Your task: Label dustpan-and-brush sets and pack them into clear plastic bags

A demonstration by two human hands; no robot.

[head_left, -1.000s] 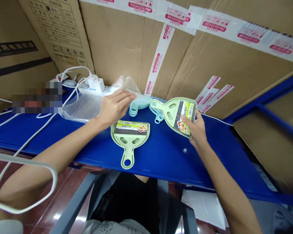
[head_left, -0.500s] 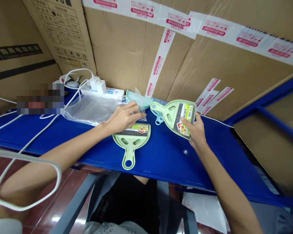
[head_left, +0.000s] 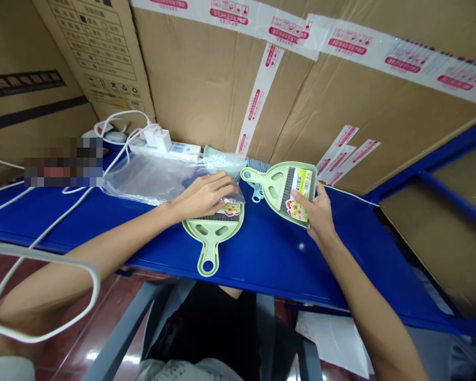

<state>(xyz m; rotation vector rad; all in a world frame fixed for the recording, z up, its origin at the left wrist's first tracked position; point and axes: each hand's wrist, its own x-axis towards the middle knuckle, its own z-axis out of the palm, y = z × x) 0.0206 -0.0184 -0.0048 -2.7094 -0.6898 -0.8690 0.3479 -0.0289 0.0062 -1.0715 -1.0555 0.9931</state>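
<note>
My right hand (head_left: 321, 214) grips a light green dustpan (head_left: 276, 186) by its wide edge, raised above the table with its handle toward the left. A brush with dark bristles and a printed label (head_left: 300, 196) sits in that dustpan. Curled fingers of my left hand (head_left: 212, 194) are closed on the edge of a clear plastic bag (head_left: 146, 177), though the fingertips are partly hidden. Below that hand, a second light green dustpan (head_left: 210, 231) lies on the table, its handle toward me and the top of its brush covered by my hand.
Behind the bag are pale blue dustpans (head_left: 222, 160), partly covered by plastic, and a blue brush (head_left: 258, 165). A white power strip (head_left: 186, 150) with plugs and cables stands back left. Cardboard (head_left: 206, 79) walls the rear of the blue table (head_left: 285, 264).
My left hand has shifted slightly right and down, drawing the clear plastic over the top of the lying dustpan. The right hand and its dustpan have barely moved.
</note>
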